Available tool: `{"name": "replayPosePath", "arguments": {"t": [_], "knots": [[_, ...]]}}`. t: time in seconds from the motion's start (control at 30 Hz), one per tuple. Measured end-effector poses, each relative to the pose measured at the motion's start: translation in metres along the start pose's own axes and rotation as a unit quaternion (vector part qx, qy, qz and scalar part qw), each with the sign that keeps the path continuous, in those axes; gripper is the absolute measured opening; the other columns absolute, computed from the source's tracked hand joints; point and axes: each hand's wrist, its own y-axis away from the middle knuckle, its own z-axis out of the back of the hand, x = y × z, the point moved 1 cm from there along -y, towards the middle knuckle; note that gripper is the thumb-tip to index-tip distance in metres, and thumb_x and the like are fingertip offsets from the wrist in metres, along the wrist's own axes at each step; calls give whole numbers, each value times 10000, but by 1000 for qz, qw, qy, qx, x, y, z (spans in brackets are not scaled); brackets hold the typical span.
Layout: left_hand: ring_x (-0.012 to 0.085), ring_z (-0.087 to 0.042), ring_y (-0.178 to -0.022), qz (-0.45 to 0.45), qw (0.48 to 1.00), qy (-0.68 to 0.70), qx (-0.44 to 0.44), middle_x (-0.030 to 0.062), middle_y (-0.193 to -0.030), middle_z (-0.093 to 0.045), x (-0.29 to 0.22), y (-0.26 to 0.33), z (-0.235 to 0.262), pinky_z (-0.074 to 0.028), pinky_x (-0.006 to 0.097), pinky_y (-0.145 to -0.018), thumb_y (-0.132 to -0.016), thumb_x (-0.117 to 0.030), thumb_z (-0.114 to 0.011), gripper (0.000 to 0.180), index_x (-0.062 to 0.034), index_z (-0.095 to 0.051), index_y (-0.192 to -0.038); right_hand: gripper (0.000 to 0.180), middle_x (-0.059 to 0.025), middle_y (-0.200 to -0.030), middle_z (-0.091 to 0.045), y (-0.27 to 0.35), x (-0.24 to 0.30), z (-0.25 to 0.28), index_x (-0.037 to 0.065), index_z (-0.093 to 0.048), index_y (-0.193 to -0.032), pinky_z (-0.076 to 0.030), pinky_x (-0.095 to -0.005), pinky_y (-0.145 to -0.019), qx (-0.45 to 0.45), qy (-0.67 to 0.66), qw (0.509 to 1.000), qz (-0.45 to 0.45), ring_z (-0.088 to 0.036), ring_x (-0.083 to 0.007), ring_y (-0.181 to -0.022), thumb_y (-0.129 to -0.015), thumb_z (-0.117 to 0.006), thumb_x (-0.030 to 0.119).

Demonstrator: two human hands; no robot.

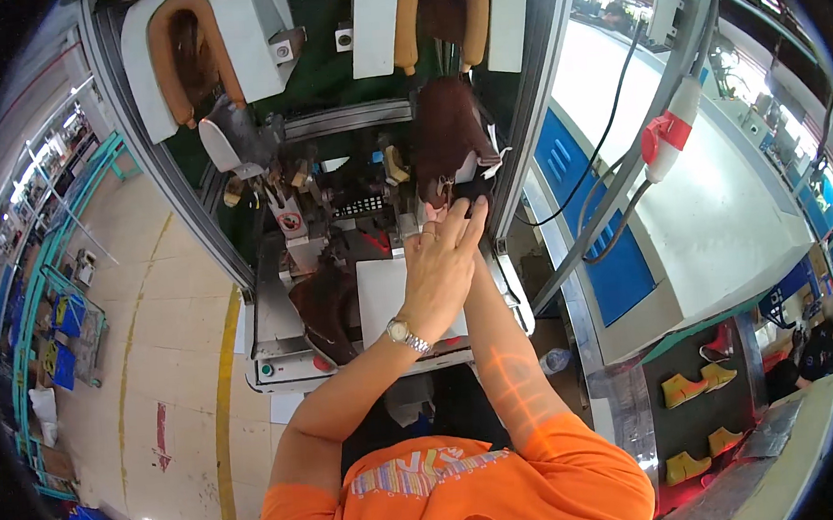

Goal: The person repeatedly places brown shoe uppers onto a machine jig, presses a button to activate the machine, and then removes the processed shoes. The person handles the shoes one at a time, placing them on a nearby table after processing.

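Note:
A dark brown boot upper point(449, 129) stands on the right station of a shoe machine point(278, 335). My left hand point(441, 263), with a wristwatch on the wrist, stretches flat toward the boot's lower edge, and its fingertips touch it. My right hand point(482, 273) lies underneath the left one and is almost fully hidden; only its forearm shows. A second brown upper point(328, 299) lies on the machine to the left of my hands, beside a white plate point(381, 296).
Tan U-shaped pads point(184, 45) hang at the machine's top. A red and white plug point(664, 135) on a cable hangs at the right above a blue cabinet point(618, 271). Yellow boots point(684, 389) sit on a dark shelf at the lower right. Another person point(823, 350) stands at the far right.

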Motion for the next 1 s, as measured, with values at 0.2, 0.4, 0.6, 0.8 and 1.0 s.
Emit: {"name": "replayPosePath", "arguments": {"t": [0.2, 0.4, 0.6, 0.8, 1.0], "knots": [[224, -486, -854, -8, 1000, 14, 16, 67, -1205, -419, 2, 0, 2, -374, 379, -762, -699, -49, -570, 642, -133, -363, -1301, 374, -127, -945, -529, -14, -20, 19, 88, -451, -1022, -498, -437, -626, -12, 136, 989, 64, -559, -296, -782, -862, -399, 422], [199, -502, -872, -3, 999, -10, 47, 58, -1213, -414, 5, 0, 4, -357, 374, -777, -693, -67, -593, 670, -120, -343, -1313, 322, -114, -936, -538, -2, -25, 12, 77, -453, -1037, -494, -413, -656, -1, 126, 991, 38, -556, -269, -805, -863, -424, 347], [205, -503, -888, 3, 998, 11, 64, 81, -1228, -391, 2, 1, 6, -361, 388, -795, -687, -43, -599, 685, -108, -340, -1317, 279, -101, -928, -547, -1, -18, 13, 65, -455, -1052, -489, -388, -685, 17, 127, 991, 31, -554, -242, -827, -865, -450, 272], [257, -481, -995, -12, 994, 92, 55, 125, -1272, -366, 5, 9, 3, -385, 388, -853, -711, -39, -588, 649, -94, -345, -1311, 247, -88, -920, -556, -8, 16, 14, 54, -457, -1067, -485, -363, -715, 64, 142, 988, 13, -551, -214, -850, -866, -476, 197], [211, -544, -944, 16, 963, 266, 32, 127, -1250, -423, 36, 76, 18, -425, 325, -836, -743, -13, -580, 474, -58, -469, -1201, 323, -83, -1015, -572, 80, 73, 73, 40, -527, -1083, -431, -284, -806, -215, 201, 955, -40, -548, -172, -959, -788, -618, 134]]}}
